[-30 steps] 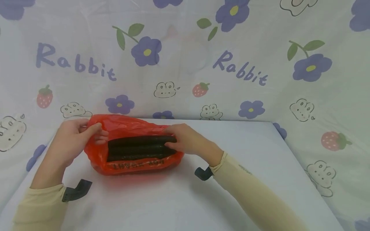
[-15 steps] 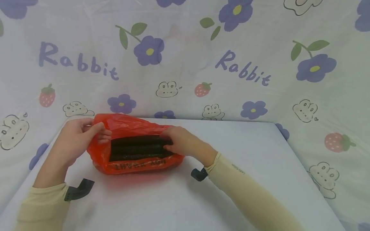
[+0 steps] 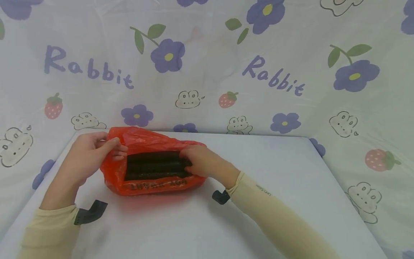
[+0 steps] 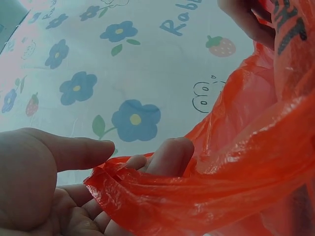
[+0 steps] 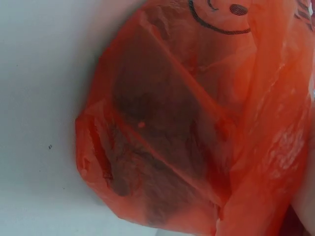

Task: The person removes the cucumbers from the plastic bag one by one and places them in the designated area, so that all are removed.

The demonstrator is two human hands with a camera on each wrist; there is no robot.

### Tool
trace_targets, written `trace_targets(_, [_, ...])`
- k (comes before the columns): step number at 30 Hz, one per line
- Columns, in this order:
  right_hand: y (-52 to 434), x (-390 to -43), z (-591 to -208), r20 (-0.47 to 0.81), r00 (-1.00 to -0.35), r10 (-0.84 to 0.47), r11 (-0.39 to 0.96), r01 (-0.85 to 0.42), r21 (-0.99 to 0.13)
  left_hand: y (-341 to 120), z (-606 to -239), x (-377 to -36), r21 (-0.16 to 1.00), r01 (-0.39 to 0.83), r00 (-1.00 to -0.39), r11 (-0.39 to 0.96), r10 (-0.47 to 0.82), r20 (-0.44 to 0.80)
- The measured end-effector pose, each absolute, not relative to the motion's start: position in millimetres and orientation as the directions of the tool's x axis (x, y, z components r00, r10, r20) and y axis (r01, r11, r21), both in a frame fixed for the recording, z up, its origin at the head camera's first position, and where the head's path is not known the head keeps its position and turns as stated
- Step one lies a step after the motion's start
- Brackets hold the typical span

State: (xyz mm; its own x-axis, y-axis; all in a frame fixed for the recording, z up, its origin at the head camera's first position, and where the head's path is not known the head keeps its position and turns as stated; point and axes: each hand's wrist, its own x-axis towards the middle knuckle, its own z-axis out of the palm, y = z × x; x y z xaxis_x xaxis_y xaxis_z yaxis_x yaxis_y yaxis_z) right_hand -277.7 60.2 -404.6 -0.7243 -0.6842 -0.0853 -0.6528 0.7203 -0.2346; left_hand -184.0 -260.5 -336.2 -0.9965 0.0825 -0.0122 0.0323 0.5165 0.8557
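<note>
A red plastic bag point(image 3: 145, 138) lies on its side on the white table, its mouth facing the head camera. Inside it several long, dark, glossy cylindrical things point(image 3: 152, 166) lie side by side. With thumb and fingers my left hand point(image 3: 85, 154) pinches the bag's left rim; in the left wrist view that thumb point(image 4: 81, 152) presses the edge of the film. My right hand point(image 3: 205, 162) reaches into the bag's right end, fingertips over the dark things; I cannot tell whether it grips one. Red film point(image 5: 162, 113) fills most of the right wrist view, dark shapes showing through.
The white table point(image 3: 258, 172) runs back to a printed curtain point(image 3: 210, 64) with rabbits, flowers and strawberries. Dark upside-down lettering point(image 3: 158, 184) marks the bag's front. A black wrist mount point(image 3: 91, 213) sticks out from the left sleeve, another point(image 3: 221, 197) from the right.
My right hand has slid leftward, farther over the dark things in the bag. The left hand keeps its pinch on the rim. The whole head view has shifted slightly.
</note>
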Motion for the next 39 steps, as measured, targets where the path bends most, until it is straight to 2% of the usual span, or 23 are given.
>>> trace_targets(4, [57.5,-275.2,-405.8,-0.107,-0.733,-0.672,0.736,-0.644,-0.21,-260.7,-335.4,-183.5,0.842,0.035,-0.997,0.538,0.075,-0.006])
trace_targets(9, [55.9,-272.1,-410.2,-0.096,-0.708,-0.7,0.714,-0.696,-0.073,-260.7,-334.9,-183.9,0.838,0.038,-0.997,0.545,0.073,-0.002])
trace_targets(12, [55.2,-270.5,-410.8,-0.098,-0.703,-0.705,0.708,-0.706,-0.031,-259.4,-334.5,-184.1,0.838,0.036,-0.997,0.544,0.074,-0.005])
trace_targets(24, [51.6,-271.2,-409.2,-0.099,-0.731,-0.675,0.738,-0.666,-0.11,-259.9,-334.5,-184.8,0.828,0.031,-0.998,0.56,0.063,-0.006])
trace_targets(33, [49.2,-269.2,-407.2,-0.132,-0.736,-0.664,0.747,-0.659,-0.09,-257.7,-331.3,-184.8,0.819,0.055,-0.998,0.572,0.065,0.022])
trace_targets(39, [49.2,-268.9,-410.7,-0.114,-0.715,-0.69,0.722,-0.69,-0.045,-258.1,-330.7,-183.0,0.821,0.042,-0.998,0.57,0.058,0.011])
